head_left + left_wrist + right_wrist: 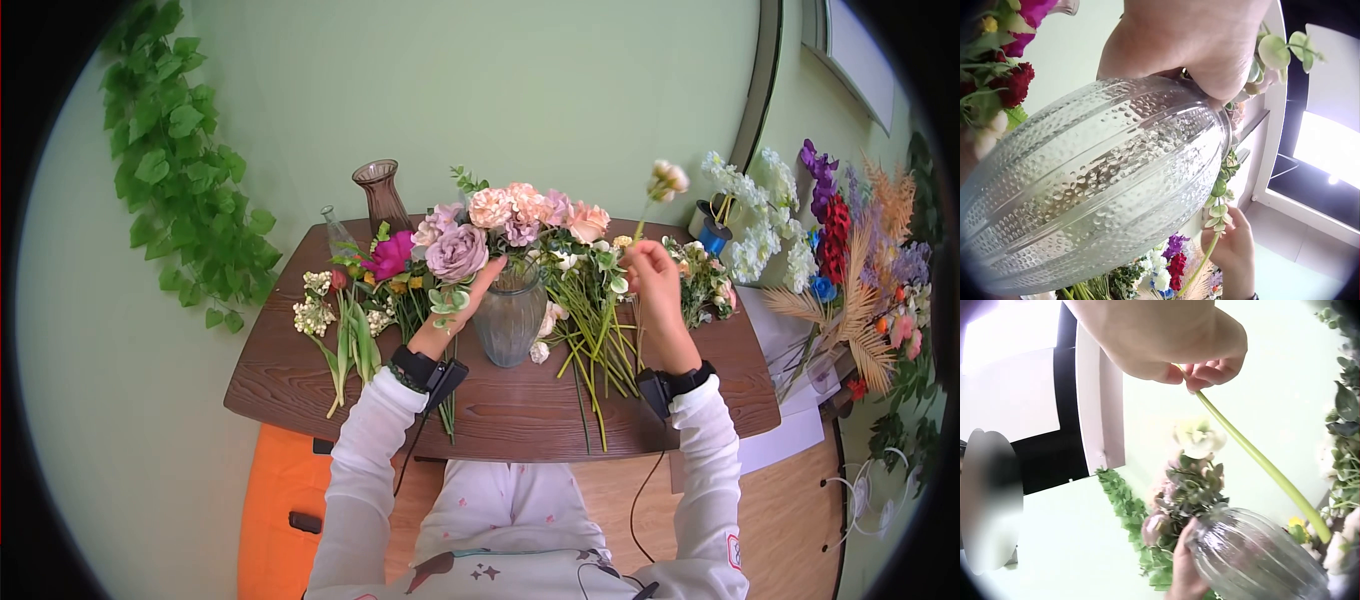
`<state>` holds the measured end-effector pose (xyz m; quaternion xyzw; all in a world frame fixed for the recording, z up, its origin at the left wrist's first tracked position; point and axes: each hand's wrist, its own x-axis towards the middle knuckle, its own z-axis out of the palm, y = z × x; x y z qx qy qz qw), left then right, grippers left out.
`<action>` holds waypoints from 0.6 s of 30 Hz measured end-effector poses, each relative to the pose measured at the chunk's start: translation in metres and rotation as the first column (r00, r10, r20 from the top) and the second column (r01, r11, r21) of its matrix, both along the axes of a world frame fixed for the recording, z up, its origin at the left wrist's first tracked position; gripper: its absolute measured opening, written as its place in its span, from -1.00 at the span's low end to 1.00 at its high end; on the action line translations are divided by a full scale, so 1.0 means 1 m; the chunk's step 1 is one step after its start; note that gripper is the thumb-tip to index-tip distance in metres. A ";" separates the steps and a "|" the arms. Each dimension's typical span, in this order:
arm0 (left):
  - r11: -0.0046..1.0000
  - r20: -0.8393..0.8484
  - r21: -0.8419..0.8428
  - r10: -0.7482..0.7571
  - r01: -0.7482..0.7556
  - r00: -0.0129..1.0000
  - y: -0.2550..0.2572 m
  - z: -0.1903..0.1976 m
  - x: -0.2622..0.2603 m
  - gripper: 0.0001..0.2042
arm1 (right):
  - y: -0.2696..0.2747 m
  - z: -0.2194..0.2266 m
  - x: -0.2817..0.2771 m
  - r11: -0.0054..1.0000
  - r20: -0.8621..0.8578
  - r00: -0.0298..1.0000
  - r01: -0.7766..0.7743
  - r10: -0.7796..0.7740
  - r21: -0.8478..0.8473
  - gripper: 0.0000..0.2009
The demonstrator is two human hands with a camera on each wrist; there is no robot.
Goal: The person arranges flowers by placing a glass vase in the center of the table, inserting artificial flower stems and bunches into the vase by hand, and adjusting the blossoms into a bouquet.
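Observation:
A ribbed clear glass vase [508, 325] stands near the middle of the dark wooden table, its dimpled wall filling the left wrist view. Peach, pink and mauve artificial flowers [458, 252] crowd above its mouth. My left hand [468, 303] holds the vase at the neck, just beneath the blooms; part of its grip is hidden. To the right of the vase and raised over the table, my right hand [655, 285] pinches a flower stem [1254, 453] between thumb and fingers. The cream-pink flower head [668, 181] points up, and the green stem's lower end hangs free.
Loose green stems [598, 345] lie right of the vase. Tulips [355, 335] and a magenta flower [390, 256] lie left. A brown glass vase [380, 195] and a small bottle [338, 230] stand behind. Blue wire spools [712, 235] and more artificial flowers [835, 240] are at the right.

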<state>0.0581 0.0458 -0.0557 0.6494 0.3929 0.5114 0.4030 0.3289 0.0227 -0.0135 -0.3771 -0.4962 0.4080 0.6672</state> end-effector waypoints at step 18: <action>0.999 0.097 -0.009 0.032 -0.032 0.995 -0.024 0.029 0.010 -0.53 | -0.055 0.081 -0.066 0.904 -0.075 0.994 -0.035 0.074 0.426 -0.89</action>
